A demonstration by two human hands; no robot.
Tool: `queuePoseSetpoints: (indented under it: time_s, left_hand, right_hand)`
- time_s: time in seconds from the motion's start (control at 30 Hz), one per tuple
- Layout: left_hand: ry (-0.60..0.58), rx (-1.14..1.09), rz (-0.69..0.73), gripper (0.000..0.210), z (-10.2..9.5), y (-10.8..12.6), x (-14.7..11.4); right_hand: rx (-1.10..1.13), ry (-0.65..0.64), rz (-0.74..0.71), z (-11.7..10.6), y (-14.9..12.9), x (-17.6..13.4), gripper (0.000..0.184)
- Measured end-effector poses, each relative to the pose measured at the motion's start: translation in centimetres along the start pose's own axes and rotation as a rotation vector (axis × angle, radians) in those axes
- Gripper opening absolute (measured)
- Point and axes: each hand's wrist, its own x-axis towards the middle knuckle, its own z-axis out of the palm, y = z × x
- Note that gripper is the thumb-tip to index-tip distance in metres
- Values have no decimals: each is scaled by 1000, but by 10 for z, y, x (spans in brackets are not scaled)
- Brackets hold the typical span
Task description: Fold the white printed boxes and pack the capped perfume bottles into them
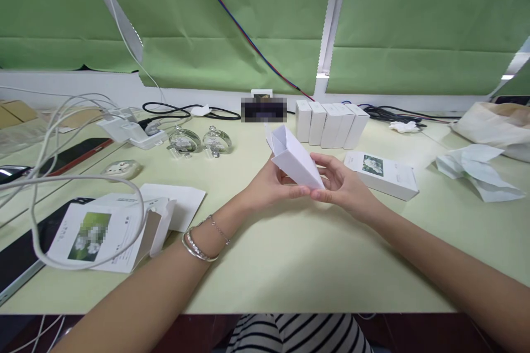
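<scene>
Above the middle of the pale table I hold a small white carton [298,162] in both hands, tilted, with its flaps open at the upper left end. My left hand [271,181] grips its left side, thumb along the near edge. Fingers of my right hand [345,185] close on its lower right end. Just right of that hand lies a white box with a flower picture [383,175]. Further back, several white boxes [331,124] stand upright in a row. Two round clear glass bottles [216,142] stand at the back left.
Flattened cartons with a flower print [99,237] lie at the left under a looping white cable [35,231]. A power strip [132,129] sits behind them. Crumpled paper [478,171] and a whitish bag [497,127] are at the right. Black cables [389,116] run along the back.
</scene>
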Motion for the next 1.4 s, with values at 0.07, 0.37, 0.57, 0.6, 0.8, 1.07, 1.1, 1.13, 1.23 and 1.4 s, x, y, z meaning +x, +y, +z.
queuePoseSetpoints:
  time_s: [0.07, 0.37, 0.57, 0.6, 0.8, 1.07, 1.1, 1.13, 1.23, 1.4]
  left_hand:
    - [9, 26, -6, 49, -1, -1, 0]
    - [92, 65, -77, 83, -7, -6, -1]
    - [-95, 39, -122, 64, -5, 0, -4]
    - [-149, 25, -123, 60, -4, 2, -4]
    - [-209, -104, -1, 66, -2, 10, -4]
    - [-117, -117, -26, 68, -14, 9, -4]
    - [-105, -105, -18, 65, -15, 8, -4]
    - [-92, -95, -10, 62, -15, 7, -4]
    - [-38, -64, -6, 58, -13, 6, -3]
    - [33, 57, 9, 52, -8, 5, -1]
  right_hand:
    - [-83, -41, -13, -3, -3, 0, 71]
    - [-1202, 192, 239, -100, -1, -5, 104]
    - [-980, 114, 321, -123, 4, -1, 93]
    - [-889, 92, 251, -116, 1, 0, 90]
    - [-505, -171, 14, -71, -11, 2, 84]
    - [-369, -290, -9, -61, -12, -1, 87]
    - [-363, -289, -4, -60, -12, -1, 87]
    - [-363, -287, -3, -59, -12, -2, 87]
    - [-399, -285, -20, -57, -12, -2, 86]
    - [-535, -251, -57, -53, -10, -3, 90]
